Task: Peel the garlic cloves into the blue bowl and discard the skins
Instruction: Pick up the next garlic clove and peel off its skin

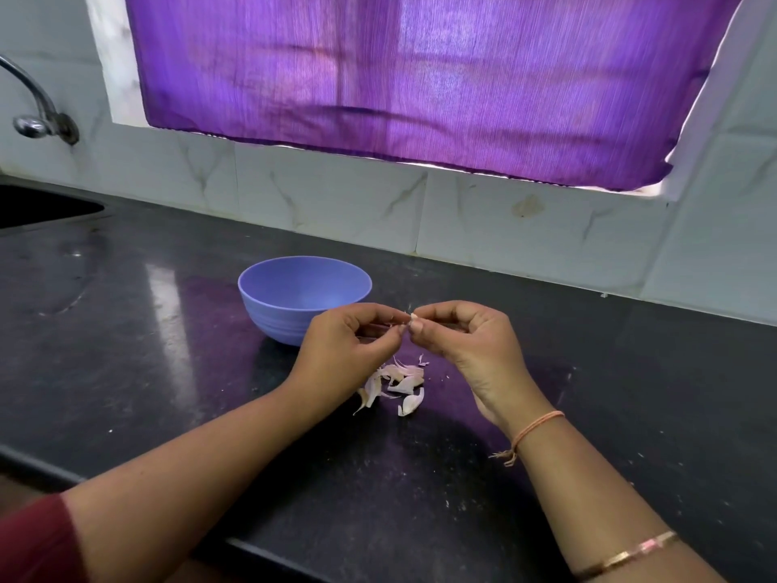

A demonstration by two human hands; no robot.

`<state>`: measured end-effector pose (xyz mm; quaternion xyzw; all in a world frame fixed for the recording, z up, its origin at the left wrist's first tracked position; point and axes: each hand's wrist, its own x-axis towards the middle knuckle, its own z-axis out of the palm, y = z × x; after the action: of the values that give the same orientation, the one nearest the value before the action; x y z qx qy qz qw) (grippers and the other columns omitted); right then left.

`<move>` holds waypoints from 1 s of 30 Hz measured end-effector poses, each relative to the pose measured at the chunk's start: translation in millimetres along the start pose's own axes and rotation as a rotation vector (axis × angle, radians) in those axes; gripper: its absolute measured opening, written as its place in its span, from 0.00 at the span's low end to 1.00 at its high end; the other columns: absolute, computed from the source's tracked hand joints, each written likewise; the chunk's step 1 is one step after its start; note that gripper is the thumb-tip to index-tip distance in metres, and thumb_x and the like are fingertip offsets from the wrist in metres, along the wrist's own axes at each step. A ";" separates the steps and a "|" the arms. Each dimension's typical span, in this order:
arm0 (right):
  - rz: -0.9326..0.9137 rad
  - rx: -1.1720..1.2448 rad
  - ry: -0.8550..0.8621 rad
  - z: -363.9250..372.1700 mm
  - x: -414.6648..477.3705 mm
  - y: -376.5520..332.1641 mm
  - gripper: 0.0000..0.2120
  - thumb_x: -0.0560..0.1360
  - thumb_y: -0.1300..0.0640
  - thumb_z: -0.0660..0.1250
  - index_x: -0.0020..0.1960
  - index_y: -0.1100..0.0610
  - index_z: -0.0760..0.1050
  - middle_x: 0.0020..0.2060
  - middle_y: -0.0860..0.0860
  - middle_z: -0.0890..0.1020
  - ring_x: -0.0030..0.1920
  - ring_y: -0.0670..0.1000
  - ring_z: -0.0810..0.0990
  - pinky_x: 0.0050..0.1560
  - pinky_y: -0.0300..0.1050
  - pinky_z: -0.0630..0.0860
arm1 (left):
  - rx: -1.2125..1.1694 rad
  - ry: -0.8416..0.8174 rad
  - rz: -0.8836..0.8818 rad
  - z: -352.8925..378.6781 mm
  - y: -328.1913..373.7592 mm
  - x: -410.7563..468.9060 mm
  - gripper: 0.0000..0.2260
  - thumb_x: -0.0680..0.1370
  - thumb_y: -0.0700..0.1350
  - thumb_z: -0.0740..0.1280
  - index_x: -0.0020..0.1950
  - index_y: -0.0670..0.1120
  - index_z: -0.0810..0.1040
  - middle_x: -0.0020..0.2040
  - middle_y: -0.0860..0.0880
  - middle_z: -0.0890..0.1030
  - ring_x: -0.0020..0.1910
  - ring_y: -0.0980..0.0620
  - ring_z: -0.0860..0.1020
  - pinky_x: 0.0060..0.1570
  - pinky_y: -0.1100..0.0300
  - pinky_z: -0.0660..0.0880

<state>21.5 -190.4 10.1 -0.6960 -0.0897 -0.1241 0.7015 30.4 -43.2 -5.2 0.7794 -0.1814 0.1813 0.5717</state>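
Note:
A blue bowl [290, 305] stands on the black counter, just behind my left hand; what lies inside it is not visible from here. My left hand [349, 347] and my right hand [466, 334] meet fingertip to fingertip above the counter, both pinched on one small garlic cloves piece [413, 316], a pale tip of which shows between them. A little pile of garlic skins [399, 385] and cloves lies on the counter directly below the hands.
A sink [38, 204] with a metal tap [38, 115] is at the far left. A tiled wall and a purple curtain [420, 86] run along the back. The counter's front edge [252, 544] passes under my forearms.

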 end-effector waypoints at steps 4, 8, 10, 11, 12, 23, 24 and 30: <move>-0.032 -0.052 -0.021 1.6 -0.2 -0.6 0.09 0.66 0.71 0.72 0.43 0.59 0.80 0.41 0.55 0.84 0.43 0.49 0.83 0.49 0.41 0.80 | -0.047 0.013 -0.003 -0.6 0.7 0.4 0.06 0.74 0.39 0.70 0.45 0.50 0.83 0.38 0.54 0.84 0.36 0.61 0.81 0.39 0.68 0.77; -0.058 -0.088 -0.038 1.4 -1.3 -1.7 0.11 0.67 0.71 0.71 0.44 0.57 0.80 0.40 0.54 0.84 0.42 0.48 0.83 0.48 0.39 0.80 | -0.058 0.025 -0.008 -0.7 -0.5 1.4 0.07 0.74 0.41 0.70 0.42 0.54 0.83 0.36 0.52 0.84 0.34 0.58 0.80 0.39 0.61 0.78; -0.071 -0.111 -0.036 1.1 -1.4 -1.5 0.11 0.67 0.71 0.71 0.43 0.57 0.80 0.40 0.54 0.84 0.42 0.48 0.83 0.48 0.39 0.80 | -0.058 0.022 -0.004 -0.7 -1.4 1.1 0.08 0.73 0.41 0.70 0.42 0.55 0.83 0.36 0.53 0.84 0.34 0.58 0.80 0.39 0.61 0.78; -0.081 -0.125 -0.036 1.0 -1.2 -1.4 0.11 0.67 0.71 0.71 0.43 0.57 0.80 0.40 0.54 0.84 0.42 0.48 0.83 0.47 0.38 0.80 | -0.060 0.022 -0.003 -0.7 -1.7 1.0 0.07 0.73 0.41 0.71 0.42 0.54 0.83 0.36 0.53 0.84 0.34 0.58 0.80 0.39 0.61 0.78; -0.095 -0.140 -0.037 0.9 -0.9 -1.1 0.11 0.67 0.71 0.71 0.43 0.57 0.80 0.40 0.54 0.84 0.41 0.47 0.83 0.45 0.38 0.80 | -0.059 0.024 -0.002 -0.7 -2.1 0.8 0.07 0.73 0.42 0.71 0.42 0.54 0.83 0.36 0.53 0.84 0.35 0.57 0.81 0.39 0.60 0.78; -0.189 -0.312 -0.025 -0.4 0.6 1.9 0.09 0.67 0.68 0.73 0.38 0.57 0.77 0.35 0.54 0.83 0.35 0.47 0.82 0.42 0.42 0.81 | -0.041 -0.006 0.017 -0.8 -3.7 2.5 0.05 0.74 0.41 0.70 0.46 0.50 0.84 0.38 0.54 0.84 0.36 0.60 0.81 0.39 0.67 0.77; -0.194 -0.316 -0.025 0.0 0.8 2.1 0.09 0.67 0.68 0.73 0.37 0.57 0.76 0.35 0.54 0.82 0.36 0.48 0.82 0.42 0.42 0.81 | -0.050 -0.011 0.011 -1.0 -3.9 2.5 0.05 0.74 0.41 0.70 0.46 0.50 0.84 0.38 0.53 0.84 0.37 0.57 0.81 0.40 0.64 0.78; -0.221 -0.354 -0.008 0.8 1.4 3.2 0.10 0.66 0.66 0.74 0.36 0.54 0.75 0.35 0.54 0.82 0.39 0.52 0.83 0.44 0.46 0.81 | -0.113 -0.041 -0.016 -1.3 -3.5 2.3 0.05 0.74 0.41 0.70 0.46 0.48 0.84 0.39 0.48 0.85 0.40 0.49 0.82 0.44 0.57 0.78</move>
<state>23.9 -189.7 7.5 -0.7950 -0.1451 -0.2110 0.5499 34.0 -41.1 -6.6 0.7510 -0.1965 0.1501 0.6123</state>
